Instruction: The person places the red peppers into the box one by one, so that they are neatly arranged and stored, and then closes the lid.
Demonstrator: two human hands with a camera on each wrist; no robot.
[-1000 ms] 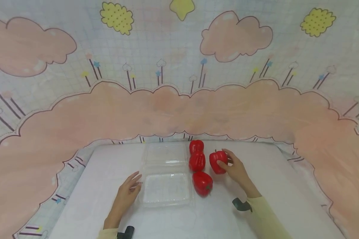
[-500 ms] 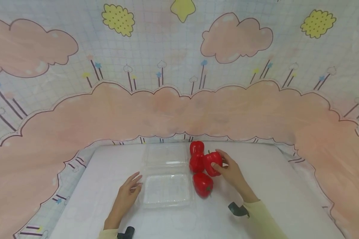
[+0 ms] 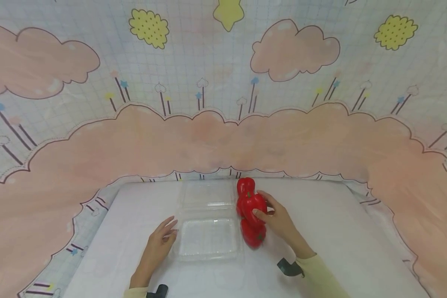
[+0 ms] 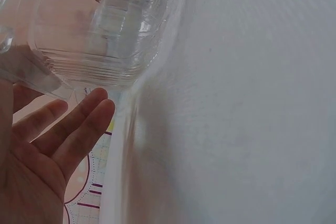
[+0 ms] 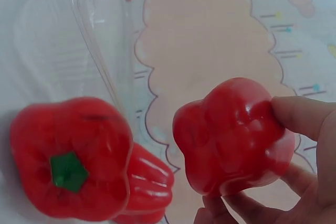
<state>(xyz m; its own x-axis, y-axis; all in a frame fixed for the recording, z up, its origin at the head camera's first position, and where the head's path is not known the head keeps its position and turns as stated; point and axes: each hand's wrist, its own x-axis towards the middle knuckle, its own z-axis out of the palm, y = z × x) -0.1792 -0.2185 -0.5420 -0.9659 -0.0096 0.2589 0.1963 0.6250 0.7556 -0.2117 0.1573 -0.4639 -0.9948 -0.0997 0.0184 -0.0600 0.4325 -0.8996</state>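
Observation:
In the head view my right hand [image 3: 279, 217] holds a red bell pepper [image 3: 255, 207] between thumb and fingers. It is raised over a column of more red bell peppers, partly hiding the middle one. The nearest bell pepper [image 3: 252, 236] lies with its green stem toward me; the farthest bell pepper [image 3: 245, 185] stands at the back. In the right wrist view the held pepper [image 5: 236, 135] shows its lobed underside. My left hand [image 3: 159, 244] is at the left side of a clear plastic clamshell container [image 3: 208, 257], fingers extended. In the left wrist view the fingertips are right at the container's edge [image 4: 100, 72].
The container lies unfolded, its lid half [image 3: 208, 194] behind the near half, left of the peppers. A white table [image 3: 339, 231] carries everything. A patterned cloth [image 3: 223, 140] with clouds hangs behind it. Dark wrist mounts [image 3: 290, 267] sit at both wrists.
My right hand has carried its bell pepper leftward, from the right of the others to above them. The left hand has stayed beside the container.

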